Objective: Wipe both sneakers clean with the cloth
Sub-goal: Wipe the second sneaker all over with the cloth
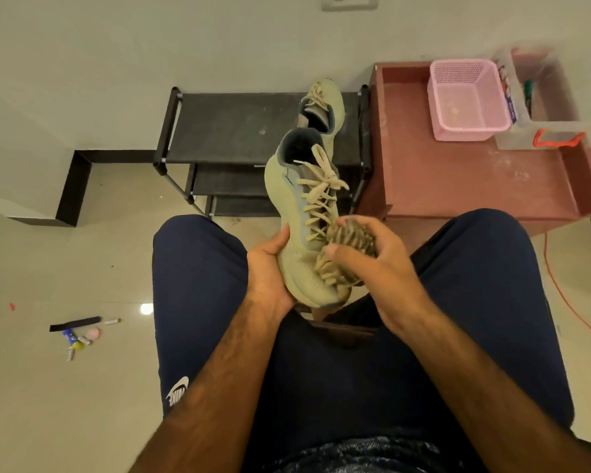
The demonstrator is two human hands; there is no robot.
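Observation:
A pale olive sneaker with beige laces is held over my lap, toe towards me and heel opening away. My left hand grips its left side and sole near the toe. My right hand is closed around a bunched, striped cloth pressed on the toe area and lower laces. The second matching sneaker rests on the top shelf of the black shoe rack beyond.
A reddish-brown table stands to the right with a pink basket and a clear container. An orange cable trails on the floor at right. Small items lie on the floor at left.

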